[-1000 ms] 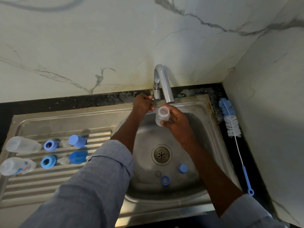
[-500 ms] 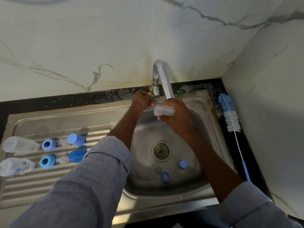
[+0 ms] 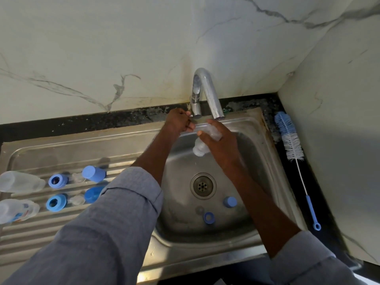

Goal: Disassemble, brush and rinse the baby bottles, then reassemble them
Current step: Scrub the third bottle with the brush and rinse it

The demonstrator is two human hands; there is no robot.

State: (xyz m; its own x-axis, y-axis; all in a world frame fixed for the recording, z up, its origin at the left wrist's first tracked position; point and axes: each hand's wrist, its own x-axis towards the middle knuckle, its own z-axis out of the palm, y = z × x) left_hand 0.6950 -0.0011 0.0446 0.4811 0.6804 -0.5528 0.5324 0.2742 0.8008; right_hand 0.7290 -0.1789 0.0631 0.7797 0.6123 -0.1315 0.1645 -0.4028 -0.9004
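**Q:** What had changed from the frame half a second before?

**A:** Tipped further over, the bottle point(image 3: 200, 148) now pointed its open mouth down and toward the viewer, where before it lay level under the spout. A little water appeared to drip from the mouth toward the basin.

**Q:** What were the hands doing?

**A:** The right hand point(image 3: 219, 140) was curled round the clear bottle, gripping its body just below the tap point(image 3: 207, 93). The left hand point(image 3: 178, 122) had its fingers closed on the tap's small handle at the base of the spout.

**Q:** Which way did the bottle lie?

**A:** Its long axis ran from the base up near the spout, hidden in the palm, down to the mouth. It was over the sink point(image 3: 265, 159), above and beyond the drain point(image 3: 203, 186). The right hand alone carried it; the left was beside it, not touching it.

**Q:** And around them?

**A:** A blue cap point(image 3: 230, 202), a blue ring point(image 3: 209, 218) and a clear teat point(image 3: 199, 209) sat in the basin near the drain. On the ribbed draining board point(image 3: 61, 229) to the left lay two more bottles with their rings, teats and caps. A bottle brush point(image 3: 291, 145) lay on the dark counter to the right.
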